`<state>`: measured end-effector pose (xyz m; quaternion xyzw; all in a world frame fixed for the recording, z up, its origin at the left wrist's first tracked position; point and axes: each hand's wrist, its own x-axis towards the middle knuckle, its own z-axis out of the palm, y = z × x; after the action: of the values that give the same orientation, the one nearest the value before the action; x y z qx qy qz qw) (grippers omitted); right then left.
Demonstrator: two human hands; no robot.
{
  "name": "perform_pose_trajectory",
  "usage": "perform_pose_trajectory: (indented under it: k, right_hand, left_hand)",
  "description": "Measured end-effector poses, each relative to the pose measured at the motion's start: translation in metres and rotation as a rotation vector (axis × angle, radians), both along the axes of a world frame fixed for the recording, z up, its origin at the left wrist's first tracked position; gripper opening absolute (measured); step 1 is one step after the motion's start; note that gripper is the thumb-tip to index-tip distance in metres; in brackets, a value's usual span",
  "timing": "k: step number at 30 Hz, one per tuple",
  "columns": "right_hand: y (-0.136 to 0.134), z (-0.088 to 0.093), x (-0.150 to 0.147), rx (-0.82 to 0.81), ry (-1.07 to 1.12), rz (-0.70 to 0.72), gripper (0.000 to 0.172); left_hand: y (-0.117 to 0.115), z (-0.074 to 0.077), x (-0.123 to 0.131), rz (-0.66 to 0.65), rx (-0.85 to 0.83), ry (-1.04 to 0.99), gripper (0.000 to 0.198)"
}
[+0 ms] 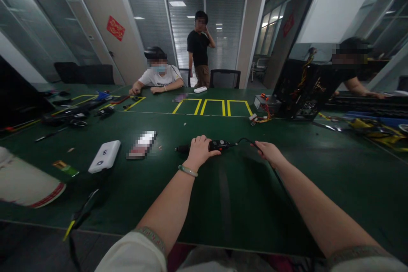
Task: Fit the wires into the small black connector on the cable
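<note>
A black rotary tool (223, 145) lies sideways on the green tabletop, its narrow nose pointing left and its cord end to the right. My left hand (199, 151) is wrapped over the middle of its body from above, covering that part. From the tool's right end a black cord (245, 139) arches up to my right hand (270, 154), which pinches it between thumb and fingers. Beyond my right hand the cord runs down along the forearm toward the table's front edge.
On the left are a blurred rectangular item (142, 145), a white device (105, 156), a green lighter (66, 168) and a large cup (27, 178). An open computer case (301, 89) and a power supply (267, 104) stand back right. Several people are around the table's far side.
</note>
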<state>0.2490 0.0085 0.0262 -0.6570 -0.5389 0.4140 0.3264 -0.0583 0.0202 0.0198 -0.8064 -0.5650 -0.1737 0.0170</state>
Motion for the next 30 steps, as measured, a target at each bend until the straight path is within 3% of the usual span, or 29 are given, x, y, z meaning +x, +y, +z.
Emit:
perform_pose_trajectory:
  k: [4,8,14,19,23,27,30]
  right_hand:
    - [0.02,0.004,-0.001,0.046,-0.143,0.002,0.037]
    - [0.024,0.006,-0.005,0.011,-0.236,0.116,0.033]
    - [-0.005,-0.002,-0.014,-0.122,-0.232,0.408,0.033]
    - [-0.024,-0.002,-0.004,-0.226,-0.112,0.576,0.038]
    - [-0.024,0.003,0.005,-0.202,-0.044,0.433,0.047]
    - [-0.034,0.012,-0.002,-0.002,-0.47,0.277,0.054]
    - [-0.051,0.018,-0.016,-0.013,-0.728,0.369,0.056]
  left_hand:
    - [-0.005,0.001,0.011,0.053,-0.003,-0.065,0.05]
    - [-0.014,0.009,0.013,0.016,-0.18,-0.114,0.047]
    - [-0.033,0.02,0.026,-0.168,-0.109,-0.068,0.042]
    - [-0.047,0.01,0.056,-0.29,-0.083,-0.056,0.035]
    - [-0.045,0.004,0.067,-0.292,-0.055,-0.038,0.025]
    - [-0.036,0.001,0.067,-0.31,-0.069,0.001,0.017]
    - [-0.033,-0.001,0.067,-0.301,-0.061,0.014,0.016]
